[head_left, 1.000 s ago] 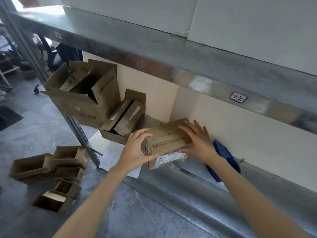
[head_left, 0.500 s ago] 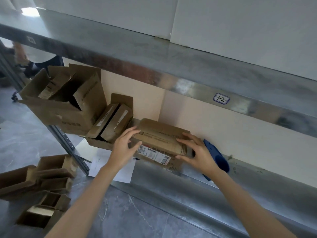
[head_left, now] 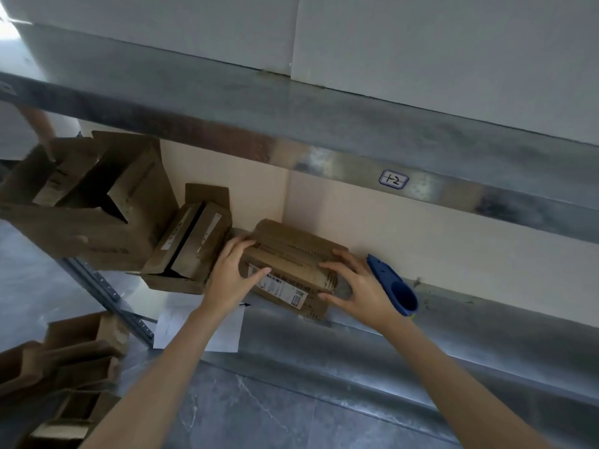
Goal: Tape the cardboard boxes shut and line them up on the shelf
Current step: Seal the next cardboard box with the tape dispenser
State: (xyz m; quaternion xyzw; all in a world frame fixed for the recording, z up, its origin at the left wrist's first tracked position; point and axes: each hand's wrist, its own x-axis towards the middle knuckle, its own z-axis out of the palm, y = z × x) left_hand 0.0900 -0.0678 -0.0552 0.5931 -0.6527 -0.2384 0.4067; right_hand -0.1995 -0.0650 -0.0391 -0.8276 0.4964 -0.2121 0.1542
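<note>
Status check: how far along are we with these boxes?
Nothing looks lined up yet. In hand: the left hand and right hand grip one closed box on the lower shelf; tape on it cannot be made out. Left: the large open box and small open box beside it, plus open boxes on the floor, with the blue tape dispenser lying beside the right hand.

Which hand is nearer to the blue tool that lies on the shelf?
Right. The right hand grips the right end of the box, directly beside the blue tool. The left hand holds the box's left end, farther away.
</note>
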